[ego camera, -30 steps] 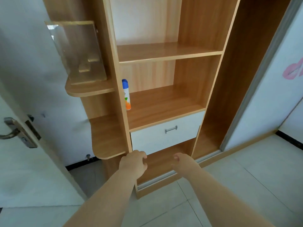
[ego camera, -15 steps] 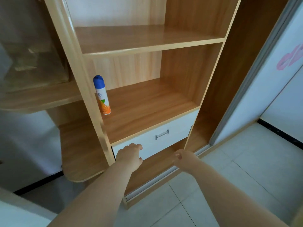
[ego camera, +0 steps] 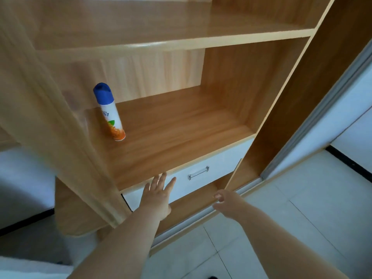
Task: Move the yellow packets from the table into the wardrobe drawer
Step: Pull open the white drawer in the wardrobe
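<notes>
The wooden wardrobe fills the view, and its white drawer [ego camera: 219, 165] sits closed under the middle shelf, with a metal handle [ego camera: 198, 172] at its centre. My left hand [ego camera: 158, 195] is open with fingers spread, reaching up against the drawer front just left of the handle. My right hand [ego camera: 226, 204] hovers lower and to the right, below the drawer, fingers loosely curled and holding nothing. No yellow packets and no table are in view.
A spray can [ego camera: 109, 112] with a blue cap stands on the shelf [ego camera: 181, 133] above the drawer. A rounded side shelf [ego camera: 76, 216] juts out at lower left. A sliding door rail [ego camera: 322, 109] runs at right over the tiled floor [ego camera: 291, 218].
The view has closed in on the wardrobe. My left hand has unfolded from a loose fist and risen onto the drawer front; my right hand stays low at the right.
</notes>
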